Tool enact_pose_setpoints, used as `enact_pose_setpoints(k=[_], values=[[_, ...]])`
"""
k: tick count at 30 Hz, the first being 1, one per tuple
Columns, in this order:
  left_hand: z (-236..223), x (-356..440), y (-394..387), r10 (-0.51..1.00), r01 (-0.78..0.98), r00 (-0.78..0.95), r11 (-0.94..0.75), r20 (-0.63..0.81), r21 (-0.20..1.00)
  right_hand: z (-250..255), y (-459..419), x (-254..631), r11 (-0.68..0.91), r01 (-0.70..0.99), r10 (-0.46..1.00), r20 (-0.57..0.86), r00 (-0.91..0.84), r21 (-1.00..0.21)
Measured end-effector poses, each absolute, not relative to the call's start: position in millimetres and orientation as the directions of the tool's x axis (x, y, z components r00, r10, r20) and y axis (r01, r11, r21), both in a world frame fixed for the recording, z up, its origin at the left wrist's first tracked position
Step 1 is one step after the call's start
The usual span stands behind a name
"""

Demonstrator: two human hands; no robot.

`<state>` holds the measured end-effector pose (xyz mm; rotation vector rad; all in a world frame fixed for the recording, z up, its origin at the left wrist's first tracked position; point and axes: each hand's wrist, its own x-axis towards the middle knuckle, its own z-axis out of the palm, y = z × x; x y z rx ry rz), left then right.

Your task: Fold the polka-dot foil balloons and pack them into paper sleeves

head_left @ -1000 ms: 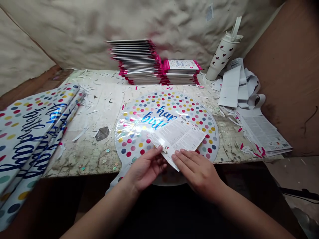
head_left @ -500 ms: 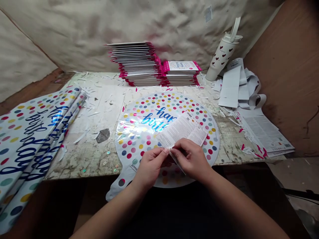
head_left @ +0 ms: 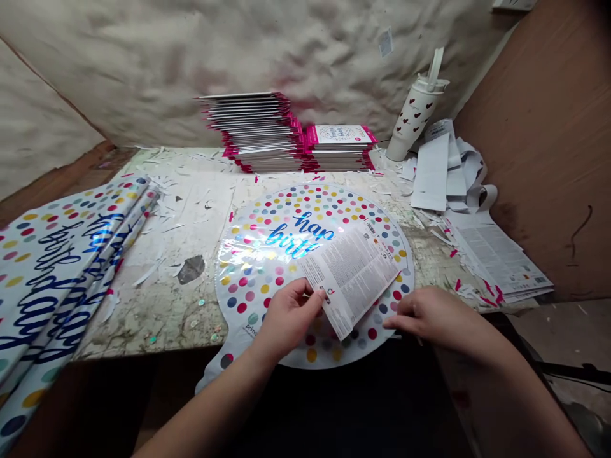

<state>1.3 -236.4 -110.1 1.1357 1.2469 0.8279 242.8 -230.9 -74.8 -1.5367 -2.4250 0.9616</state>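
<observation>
A flat, round foil balloon [head_left: 252, 261] with coloured dots and blue "happy birthday" lettering lies on the worktable, its tail at the lower left. Above it, my left hand [head_left: 293, 318] pinches the left corner of a printed card [head_left: 356, 273] between thumb and fingers. The card is tilted, small grey text facing me, and covers part of the lettering. My right hand [head_left: 420, 312] is apart from the card, at the balloon's lower right edge. Its fingers are pinched together, and a thin white strip [head_left: 393, 336] shows just below the fingertips.
Pink-edged packets [head_left: 262, 133] stand stacked at the back, beside a lower stack [head_left: 340, 152]. A white tumbler with hearts [head_left: 413, 117] is behind folded papers [head_left: 429, 172]. More printed cards [head_left: 496, 254] lie right. Folded dotted balloons [head_left: 62, 273] hang over the left edge. Paper scraps litter the worktable [head_left: 167, 299].
My right hand has moved away from my left, to the right and slightly down. My left hand still holds the card, whose lower corner is now uncovered. The view has shifted slightly.
</observation>
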Motion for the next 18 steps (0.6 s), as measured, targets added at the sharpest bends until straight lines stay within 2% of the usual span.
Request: enact_pose_setpoints(k=[2,4,6,8,10,12,14,16,18], values=[[-99.4,5.2,-237.5,0.965,0.299,0.196,0.108,-0.172,0.948,-68.6,-230.8,244.6,0.331,0.841,0.935,0.029,-0.353,-0.429],[-84.3,7.7,-238.4,0.956,0.505,0.294,-0.131,-0.027,0.853,-58.5,-226.7,238.4,0.442,0.793,0.889,0.322,-0.326,-0.420],[-68.3,6.2,-236.7,0.884,0.565,0.451,-0.387,0.120,0.729,-47.2,-219.7,230.8,0.578,0.679,0.801,0.470,-0.370,-0.452],[-55.7,0.4,-231.8,0.825,0.505,0.478,-0.539,0.301,0.674,-40.2,-211.0,225.3,0.627,0.522,0.778,0.497,-0.385,-0.578],[-49.0,-7.7,-225.1,0.829,0.414,0.349,-0.554,0.436,0.722,-41.0,-201.1,220.7,0.581,0.304,0.813,0.521,-0.259,-0.755],[-46.8,-16.6,-217.5,0.864,0.356,0.258,-0.501,0.432,0.789,-48.3,-189.9,215.1,0.510,0.062,0.859,0.506,-0.072,-0.858],[-43.4,-28.0,-206.6,0.854,0.407,0.275,-0.520,0.442,0.751,-58.1,-178.4,210.0,0.451,-0.087,0.893,0.450,0.028,-0.888],[-32.7,-45.2,-186.0,0.763,0.580,0.242,-0.609,0.599,0.541,-68.0,-168.8,210.0,0.401,-0.101,0.916,0.396,0.067,-0.911],[-13.0,-69.2,-149.1,0.568,0.790,0.180,-0.570,0.803,0.226,-78.2,-163.2,218.0,0.349,-0.016,0.932,0.345,0.114,-0.937]])
